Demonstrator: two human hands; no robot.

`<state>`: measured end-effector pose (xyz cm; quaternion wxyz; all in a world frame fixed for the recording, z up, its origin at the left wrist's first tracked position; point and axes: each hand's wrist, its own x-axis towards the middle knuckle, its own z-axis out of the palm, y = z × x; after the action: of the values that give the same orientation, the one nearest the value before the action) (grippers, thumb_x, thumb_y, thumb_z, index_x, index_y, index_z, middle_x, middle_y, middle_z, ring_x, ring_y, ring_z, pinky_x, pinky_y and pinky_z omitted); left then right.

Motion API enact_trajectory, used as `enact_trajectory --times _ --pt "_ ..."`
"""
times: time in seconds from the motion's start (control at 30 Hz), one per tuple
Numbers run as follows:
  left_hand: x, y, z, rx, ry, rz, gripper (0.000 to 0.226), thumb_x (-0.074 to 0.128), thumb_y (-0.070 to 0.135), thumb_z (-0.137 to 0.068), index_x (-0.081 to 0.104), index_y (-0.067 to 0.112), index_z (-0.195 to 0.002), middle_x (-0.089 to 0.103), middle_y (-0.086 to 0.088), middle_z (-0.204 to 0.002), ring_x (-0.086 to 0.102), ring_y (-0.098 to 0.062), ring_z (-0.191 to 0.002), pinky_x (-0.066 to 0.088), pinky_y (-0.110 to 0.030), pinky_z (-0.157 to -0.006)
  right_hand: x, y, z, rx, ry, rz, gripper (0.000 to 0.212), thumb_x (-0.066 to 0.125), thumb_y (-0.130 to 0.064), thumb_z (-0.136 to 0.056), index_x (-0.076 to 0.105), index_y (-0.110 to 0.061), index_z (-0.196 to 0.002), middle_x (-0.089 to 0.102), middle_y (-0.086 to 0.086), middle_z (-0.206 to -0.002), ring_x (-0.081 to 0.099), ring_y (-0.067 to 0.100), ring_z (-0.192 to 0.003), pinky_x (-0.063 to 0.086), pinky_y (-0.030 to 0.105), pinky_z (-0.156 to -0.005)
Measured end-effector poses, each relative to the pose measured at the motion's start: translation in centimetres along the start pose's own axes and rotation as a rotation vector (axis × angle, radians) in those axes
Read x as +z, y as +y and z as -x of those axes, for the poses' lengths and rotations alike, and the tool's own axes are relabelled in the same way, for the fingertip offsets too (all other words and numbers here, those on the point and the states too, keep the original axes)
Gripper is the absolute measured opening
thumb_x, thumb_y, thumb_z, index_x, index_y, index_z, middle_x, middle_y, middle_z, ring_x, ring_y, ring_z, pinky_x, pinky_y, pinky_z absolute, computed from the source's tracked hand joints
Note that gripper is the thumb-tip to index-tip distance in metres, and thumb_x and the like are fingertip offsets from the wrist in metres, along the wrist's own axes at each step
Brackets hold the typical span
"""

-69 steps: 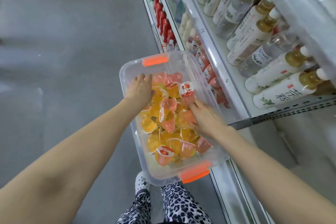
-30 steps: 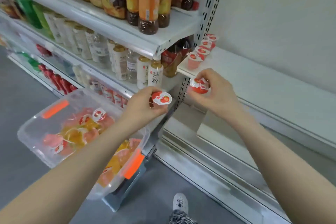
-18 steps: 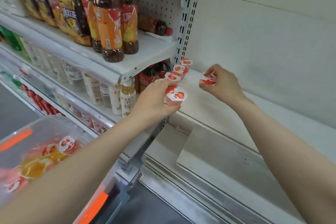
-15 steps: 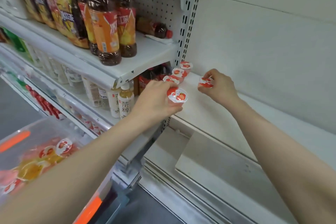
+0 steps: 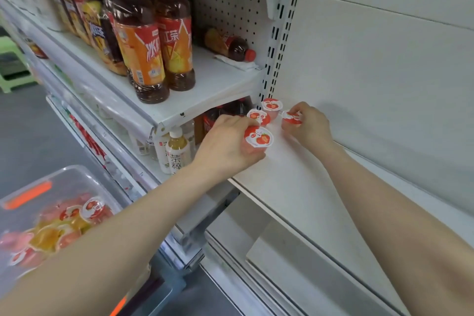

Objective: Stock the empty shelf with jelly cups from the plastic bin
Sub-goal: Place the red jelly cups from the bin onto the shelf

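Placement hinges on the cup row (image 5: 259, 117): left hand (image 5: 225, 147) grips a cup (image 5: 257, 140) at its near end (lid up); right hand (image 5: 309, 127) pinches a second cup (image 5: 291, 120) beside it.

Orange-label tea bottles (image 5: 143, 59) read 冰红茶, pale bottle (image 5: 178, 154) perhaps 茶粹

both bare forearms reach in from the lower corners toward the frame's centre — the left hand (image 5: 225, 146), knuckles up, curls its fingers round a jelly cup (image 5: 257, 140), while the right hand (image 5: 307, 126), just right and slightly higher, pinches a second jelly cup (image 5: 291, 118).
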<state>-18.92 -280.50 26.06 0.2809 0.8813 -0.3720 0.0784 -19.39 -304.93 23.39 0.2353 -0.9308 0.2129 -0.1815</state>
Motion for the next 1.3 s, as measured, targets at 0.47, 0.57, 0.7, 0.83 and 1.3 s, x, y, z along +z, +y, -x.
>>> enact_trajectory --times 0.47,0.57,0.7,0.83,1.3 --pt "3.4 1.7 -5.0 0.089 -0.026 -0.209 0.045 0.058 0.055 -0.072 0.061 0.028 -0.108 0.064 0.009 -0.099 0.054 -0.020 -0.102 0.031 -0.037 -0.105 -1.7 2.5 0.3 -0.337 -0.025 0.200 0.040 0.064 -0.034 -0.087 0.061 -0.019 -0.124 0.061 0.005 -0.121 0.055 0.034 -0.105 0.046 0.044 -0.090" --pt "4.5 1.8 -6.2 0.107 -0.054 -0.254 0.035 0.056 0.058 -0.073 0.059 0.030 -0.094 0.054 0.011 -0.083 0.054 -0.020 -0.097 0.031 -0.040 -0.105 -2.3 2.9 0.6 -0.370 0.039 0.239 0.034 0.055 -0.029 -0.093 0.062 -0.016 -0.124 0.062 0.008 -0.122 0.055 0.037 -0.105 0.047 0.046 -0.087" --pt "5.5 1.7 -7.0 0.121 -0.076 -0.308 0.042 0.059 0.058 -0.075 0.064 0.026 -0.102 0.064 0.005 -0.100 0.051 -0.022 -0.108 0.021 -0.044 -0.116 -2.8 3.4 1.0 -0.393 0.061 0.336 0.033 0.050 -0.025 -0.096 0.062 -0.015 -0.125 0.062 0.009 -0.123 0.054 0.037 -0.108 0.044 0.044 -0.084" --pt "6.0 1.5 -7.1 0.142 -0.070 -0.329 0.049 0.060 0.061 -0.075 0.066 0.026 -0.110 0.063 0.002 -0.112 0.046 -0.024 -0.117 0.019 -0.045 -0.116 -2.9 3.7 1.4 -0.397 0.066 0.376 0.045 0.033 -0.036 -0.095 0.061 -0.016 -0.125 0.063 0.008 -0.120 0.056 0.036 -0.108 0.044 0.043 -0.081" --pt "4.7 1.8 -5.6 0.181 -0.011 -0.336 0.065 0.059 0.060 -0.082 0.058 0.018 -0.132 0.059 -0.004 -0.127 0.043 -0.027 -0.126 0.023 -0.044 -0.115 -5.1 2.0 4.1 -0.377 0.120 0.396 0.044 0.037 -0.034 -0.096 0.059 -0.013 -0.129 0.062 0.008 -0.123 0.055 0.036 -0.110 0.044 0.044 -0.084"
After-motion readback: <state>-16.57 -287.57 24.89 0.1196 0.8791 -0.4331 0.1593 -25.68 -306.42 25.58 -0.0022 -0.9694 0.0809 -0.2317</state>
